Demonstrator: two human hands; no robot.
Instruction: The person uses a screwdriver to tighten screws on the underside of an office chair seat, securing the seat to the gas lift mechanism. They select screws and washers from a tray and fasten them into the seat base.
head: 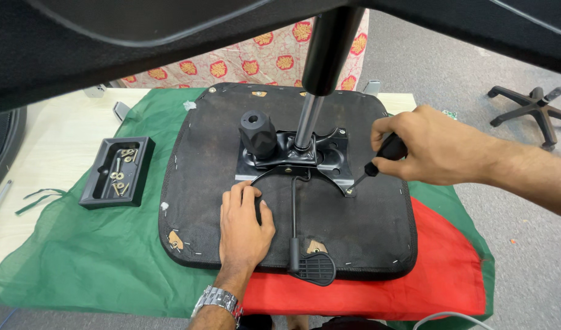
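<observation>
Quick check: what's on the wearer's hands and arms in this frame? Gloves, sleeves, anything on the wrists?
Both hands are bare, no gloves. The left hand has a silver metal link-band watch on its wrist. The right hand has nothing on wrist or fingers, and the forearm is uncovered to the frame edge, no sleeve showing. No rings visible on either hand.

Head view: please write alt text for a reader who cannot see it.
The right hand holds a black-handled screwdriver with its tip at a corner screw of the metal chair mechanism on an upturned black seat base, while the left hand lies flat on the base. A black tray of screws sits to the left on a green and red cloth.
</observation>
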